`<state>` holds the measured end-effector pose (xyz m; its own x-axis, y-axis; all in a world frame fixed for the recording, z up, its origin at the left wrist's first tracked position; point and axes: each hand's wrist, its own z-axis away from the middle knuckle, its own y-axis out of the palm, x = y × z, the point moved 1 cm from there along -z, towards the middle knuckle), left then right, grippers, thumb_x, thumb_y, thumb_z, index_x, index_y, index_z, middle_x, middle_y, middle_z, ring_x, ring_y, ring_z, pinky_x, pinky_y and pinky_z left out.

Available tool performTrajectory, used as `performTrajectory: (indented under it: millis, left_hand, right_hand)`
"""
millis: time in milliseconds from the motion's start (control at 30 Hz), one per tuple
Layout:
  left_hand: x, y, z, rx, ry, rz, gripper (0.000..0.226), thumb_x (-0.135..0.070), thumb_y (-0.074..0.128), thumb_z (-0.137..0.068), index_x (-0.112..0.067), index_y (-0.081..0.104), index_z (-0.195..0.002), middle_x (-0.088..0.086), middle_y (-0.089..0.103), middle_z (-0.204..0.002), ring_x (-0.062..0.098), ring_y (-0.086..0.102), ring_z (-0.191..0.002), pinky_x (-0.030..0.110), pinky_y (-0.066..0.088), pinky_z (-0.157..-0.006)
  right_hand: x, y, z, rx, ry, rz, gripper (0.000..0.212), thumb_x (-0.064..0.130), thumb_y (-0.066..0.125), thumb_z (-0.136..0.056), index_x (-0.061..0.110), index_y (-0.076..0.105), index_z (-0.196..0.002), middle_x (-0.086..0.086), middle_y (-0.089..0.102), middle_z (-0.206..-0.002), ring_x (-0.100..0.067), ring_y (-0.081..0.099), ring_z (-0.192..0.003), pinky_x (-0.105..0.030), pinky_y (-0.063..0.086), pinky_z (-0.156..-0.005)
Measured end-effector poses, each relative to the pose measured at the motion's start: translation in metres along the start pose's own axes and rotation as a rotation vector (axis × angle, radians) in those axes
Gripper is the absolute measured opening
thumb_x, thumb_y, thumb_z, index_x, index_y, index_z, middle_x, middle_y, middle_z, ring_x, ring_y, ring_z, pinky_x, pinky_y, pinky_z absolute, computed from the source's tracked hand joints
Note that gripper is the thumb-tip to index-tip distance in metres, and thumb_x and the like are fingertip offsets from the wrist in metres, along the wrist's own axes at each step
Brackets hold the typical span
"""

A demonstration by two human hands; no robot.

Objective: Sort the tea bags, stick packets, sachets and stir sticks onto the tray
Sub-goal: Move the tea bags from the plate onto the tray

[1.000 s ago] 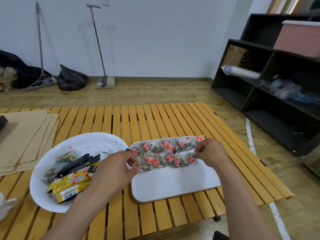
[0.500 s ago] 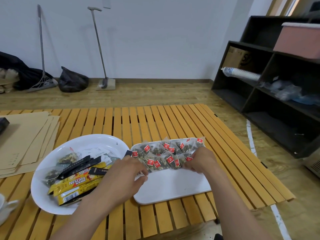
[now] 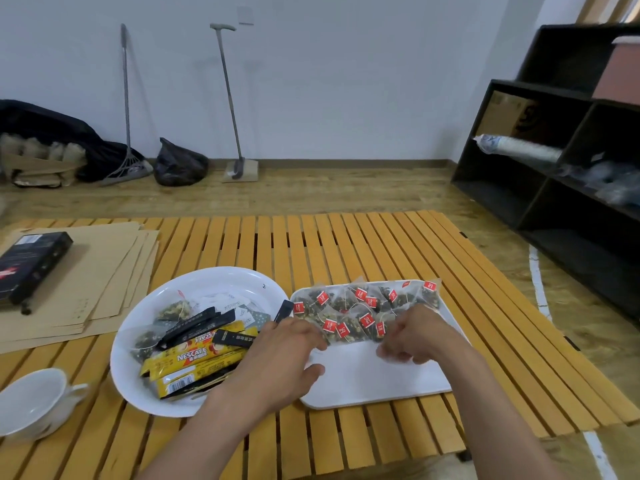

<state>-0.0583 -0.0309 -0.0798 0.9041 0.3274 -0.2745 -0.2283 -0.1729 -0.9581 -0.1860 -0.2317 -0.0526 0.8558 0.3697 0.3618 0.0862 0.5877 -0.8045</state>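
Two hands rest on the white tray (image 3: 374, 382) — left hand (image 3: 280, 362) spread, right hand (image 3: 415, 336) curled, pinching the near tea bags (image 3: 360, 308).

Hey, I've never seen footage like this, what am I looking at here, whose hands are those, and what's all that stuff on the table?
There is no machine: a person wears a camera on the head, so the one picture looks forward and down at their own two bare hands. On the slatted table lies a white tray with tea bags lined up along its far edge. The left hand and right hand rest at that row, seemingly tidying it; whether either pinches a bag is unclear. Left of the tray, a white plate holds yellow stick packets, black sticks and more tea bags. A cup, brown envelopes and a black box lie further left.
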Motion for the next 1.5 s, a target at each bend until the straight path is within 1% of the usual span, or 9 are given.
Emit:
performTrajectory:
  millis: [267,400,533,667,833,1033,1167,1367,1500]
  left_hand:
    - [0.022,-0.037,0.005,-0.172,-0.15,0.199,0.008,-0.039,0.066,-0.09,-0.035,0.071,-0.096,-0.017,0.063,-0.1,0.003,0.058,-0.091,0.029,0.051,-0.082]
    - [0.072,-0.056,0.014,-0.347,-0.431,0.116,0.021,-0.028,0.07,-0.089,-0.029,0.069,-0.11,-0.009,0.066,-0.111,0.013,0.064,-0.101,0.038,0.055,-0.087]
    - [0.122,-0.054,0.03,-0.394,-0.765,0.018,0.046,-0.029,0.072,-0.089,-0.019,0.061,-0.133,0.013,0.06,-0.126,0.034,0.055,-0.118,0.046,0.051,-0.087]
    - [0.137,-0.048,0.032,-0.435,-0.853,0.04,0.061,-0.036,0.07,-0.091,-0.015,0.05,-0.144,0.02,0.053,-0.134,0.041,0.05,-0.122,0.051,0.049,-0.089]
    - [0.149,-0.056,0.034,-0.485,-0.922,0.023,0.05,-0.028,0.064,-0.095,-0.016,0.052,-0.142,0.021,0.053,-0.132,0.043,0.058,-0.112,0.05,0.051,-0.08]
    - [0.136,-0.052,0.032,-0.561,-0.852,0.06,0.032,-0.018,0.056,-0.094,-0.017,0.067,-0.124,0.015,0.076,-0.1,0.038,0.068,-0.093,0.041,0.052,-0.077]
    - [0.097,-0.074,0.015,-0.668,-0.634,0.571,0.039,-0.016,0.074,-0.089,-0.021,0.062,-0.126,-0.001,0.073,-0.096,0.015,0.07,-0.085,0.023,0.047,-0.065]
    - [0.022,-0.06,0.003,-0.517,-0.361,0.938,0.047,-0.008,0.082,-0.082,-0.031,0.064,-0.118,-0.001,0.073,-0.086,0.006,0.071,-0.077,0.017,0.054,-0.07]
    - [0.004,-0.046,-0.001,-0.452,-0.308,0.963,0.047,-0.005,0.082,-0.08,-0.029,0.065,-0.117,-0.004,0.074,-0.085,0.009,0.071,-0.078,0.018,0.056,-0.072]
  right_hand:
    - [0.009,-0.007,0.012,-0.027,-0.081,-0.117,0.015,0.021,0.086,-0.079,0.014,0.078,-0.088,-0.004,0.078,-0.087,-0.015,0.075,-0.083,-0.033,0.06,-0.077]
    - [0.018,-0.008,0.016,-0.105,-0.119,-0.147,0.011,0.023,0.083,-0.08,0.014,0.076,-0.082,-0.004,0.078,-0.078,-0.018,0.075,-0.082,-0.041,0.062,-0.082]
    - [0.024,-0.005,0.018,-0.19,-0.191,-0.159,0.015,0.028,0.08,-0.084,0.018,0.074,-0.075,-0.001,0.075,-0.067,-0.018,0.069,-0.07,-0.036,0.059,-0.071]
    - [0.027,0.0,0.017,-0.217,-0.23,-0.144,0.015,0.031,0.08,-0.083,0.02,0.074,-0.076,0.002,0.075,-0.065,-0.019,0.073,-0.072,-0.032,0.056,-0.064]
    - [0.027,0.0,0.015,-0.224,-0.24,-0.145,0.014,0.036,0.081,-0.082,0.024,0.073,-0.078,0.004,0.075,-0.068,-0.015,0.073,-0.074,-0.034,0.06,-0.069]
    - [0.027,-0.002,0.018,-0.244,-0.257,-0.137,0.012,0.035,0.08,-0.083,0.027,0.072,-0.078,0.005,0.075,-0.067,-0.014,0.073,-0.072,-0.034,0.061,-0.069]
    - [0.034,-0.002,0.028,-0.158,-0.347,-0.372,0.01,0.026,0.083,-0.082,0.021,0.076,-0.087,-0.003,0.076,-0.069,-0.011,0.069,-0.061,-0.027,0.055,-0.056]
    - [0.055,-0.003,0.056,0.181,-0.41,-0.969,0.035,0.026,0.079,-0.086,0.016,0.068,-0.118,-0.006,0.08,-0.101,-0.027,0.075,-0.091,-0.027,0.057,-0.068]
    - [0.055,-0.002,0.057,0.193,-0.432,-0.949,0.029,0.024,0.079,-0.087,0.014,0.072,-0.113,-0.004,0.08,-0.1,-0.019,0.076,-0.085,-0.025,0.057,-0.066]
